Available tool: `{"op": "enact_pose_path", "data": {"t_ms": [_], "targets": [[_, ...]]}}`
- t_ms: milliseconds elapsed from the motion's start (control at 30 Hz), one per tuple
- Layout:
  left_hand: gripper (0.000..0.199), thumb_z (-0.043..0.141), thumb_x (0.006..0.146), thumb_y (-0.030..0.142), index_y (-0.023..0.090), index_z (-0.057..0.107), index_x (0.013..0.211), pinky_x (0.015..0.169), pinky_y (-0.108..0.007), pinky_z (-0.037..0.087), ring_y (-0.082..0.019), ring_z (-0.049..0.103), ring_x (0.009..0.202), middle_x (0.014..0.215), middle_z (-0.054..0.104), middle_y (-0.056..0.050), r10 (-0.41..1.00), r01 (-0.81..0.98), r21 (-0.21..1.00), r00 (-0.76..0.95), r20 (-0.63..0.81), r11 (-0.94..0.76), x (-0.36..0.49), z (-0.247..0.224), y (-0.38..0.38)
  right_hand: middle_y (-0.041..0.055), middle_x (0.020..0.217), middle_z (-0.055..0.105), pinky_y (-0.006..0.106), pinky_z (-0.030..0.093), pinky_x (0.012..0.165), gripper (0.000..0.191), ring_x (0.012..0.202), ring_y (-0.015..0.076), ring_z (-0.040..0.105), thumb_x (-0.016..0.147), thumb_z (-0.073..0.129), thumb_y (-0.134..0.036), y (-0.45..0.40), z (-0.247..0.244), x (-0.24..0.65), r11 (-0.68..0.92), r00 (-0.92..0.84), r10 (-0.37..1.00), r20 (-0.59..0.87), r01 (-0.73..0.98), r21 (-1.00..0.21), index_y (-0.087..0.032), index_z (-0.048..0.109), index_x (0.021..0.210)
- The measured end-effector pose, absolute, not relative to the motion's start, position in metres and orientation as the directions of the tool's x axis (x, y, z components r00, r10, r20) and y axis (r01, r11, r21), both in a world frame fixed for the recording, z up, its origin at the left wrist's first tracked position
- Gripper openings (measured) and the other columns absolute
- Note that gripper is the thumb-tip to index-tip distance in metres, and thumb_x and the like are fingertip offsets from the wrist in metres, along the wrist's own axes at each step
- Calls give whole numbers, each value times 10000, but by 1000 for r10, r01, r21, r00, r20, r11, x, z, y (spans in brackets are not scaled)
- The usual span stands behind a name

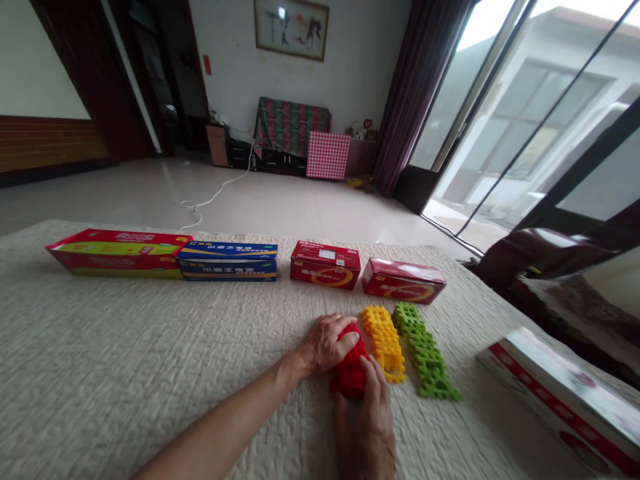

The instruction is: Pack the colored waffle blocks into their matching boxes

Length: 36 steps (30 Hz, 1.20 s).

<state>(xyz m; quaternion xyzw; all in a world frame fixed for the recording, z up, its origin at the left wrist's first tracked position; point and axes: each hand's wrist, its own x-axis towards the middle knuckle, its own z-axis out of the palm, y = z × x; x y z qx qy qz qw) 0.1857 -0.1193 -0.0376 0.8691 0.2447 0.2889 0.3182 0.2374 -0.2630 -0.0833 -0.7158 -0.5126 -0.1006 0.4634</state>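
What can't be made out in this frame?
All in the head view:
Red building blocks: partly covered by the left hand and right hand; exact count unclear.
White-and-red box: cut off by the right edge, print blurred.
White label on the red carton just right of the blue battery box: text too small.
Framed picture: fine detail too small.

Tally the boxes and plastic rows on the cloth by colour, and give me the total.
Red boxes: 2
Blue box: 1
Red-and-yellow box: 1
White-and-red box: 1
Red row, partly covered: 1
Yellow row: 1
Green row: 1
Total: 8
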Motion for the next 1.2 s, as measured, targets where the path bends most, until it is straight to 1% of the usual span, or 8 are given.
{"op": "enact_pose_path", "data": {"t_ms": [133,300,500,633,733,800,967,1200], "targets": [[356,454,880,298,164,639,1153,965,-349,468,-210,634,1025,1104,697,-95,662,282,695,654,365,-662,185,-37,-131,198,1322,472,560,453,923,597,1206,343,463,806,508,-196,-260,-75,238,0,440,657,612,812,-584,-183,341,1379],[344,490,847,277,166,650,1132,944,-310,483,-190,646,1014,1110,702,-78,684,279,711,626,375,-646,182,-35,-133,197,1255,493,539,465,878,658,1101,339,499,746,534,-172,-252,-67,235,-38,495,636,592,787,-616,-168,341,1375],[344,518,831,279,152,658,1118,930,-332,492,-211,648,991,1082,705,-89,668,244,715,631,396,-655,180,-33,-130,217,1340,456,547,437,927,652,1195,353,464,797,517,-230,-244,-69,235,-26,477,650,591,791,-611,-157,297,1407],[316,556,809,284,174,679,1079,915,-331,499,-212,652,954,1034,712,-71,664,229,719,627,407,-657,181,-34,-127,210,1328,487,532,454,908,622,1159,339,508,811,507,-248,-244,-69,237,-40,490,673,553,772,-635,-165,318,1398],[358,518,854,323,173,644,1154,927,-326,500,-204,646,987,1085,698,-80,690,232,729,588,422,-644,180,-37,-127,202,1310,503,519,458,907,615,1144,327,522,808,517,-263,-245,-67,237,-43,492,672,554,773,-633,-162,340,1389],[404,477,884,341,153,602,1220,965,-340,487,-211,629,1056,1162,670,-105,711,248,730,555,432,-637,177,-39,-131,194,1297,516,504,469,892,614,1131,320,534,806,523,-274,-245,-66,237,-56,496,672,550,775,-630,-162,349,1384],[443,403,922,334,103,574,1258,1096,-385,383,-241,520,1247,1313,582,-156,729,306,697,515,451,-648,168,-46,-145,189,1297,521,491,476,875,622,1145,327,529,780,535,-268,-243,-64,235,-95,503,671,544,786,-611,-139,371,1365],[413,380,941,345,124,605,1208,1046,-351,442,-215,585,1169,1246,637,-126,726,371,645,514,456,-668,169,-50,-151,189,1301,523,492,478,862,623,1146,334,529,779,534,-284,-244,-61,234,-104,516,667,538,779,-618,-140,373,1363]]}}
